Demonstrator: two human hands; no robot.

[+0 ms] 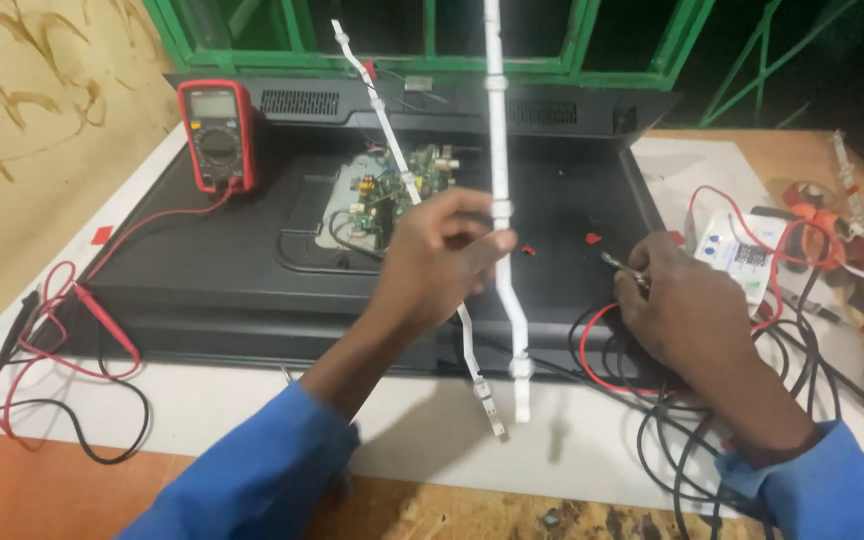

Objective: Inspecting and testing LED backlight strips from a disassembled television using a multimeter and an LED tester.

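Observation:
My left hand [437,255] pinches a long white light strip [500,150] near its middle and holds it upright over a black flat-panel set [212,270] lying on the table. A second white strip [382,110] slants behind my left hand, and its lower end [482,385] shows below it. My right hand [682,300] rests on the panel's right edge and grips a thin metal probe tip [620,265] with red and black wires [602,355] beneath it. An exposed circuit board [392,190] sits in the panel's back.
A red multimeter [217,135] stands on the panel's far left corner, its red and black leads [62,340] looping over the white tabletop. Small tools, a white box [737,250] and tangled cables lie at the right. Green window bars [432,40] run behind.

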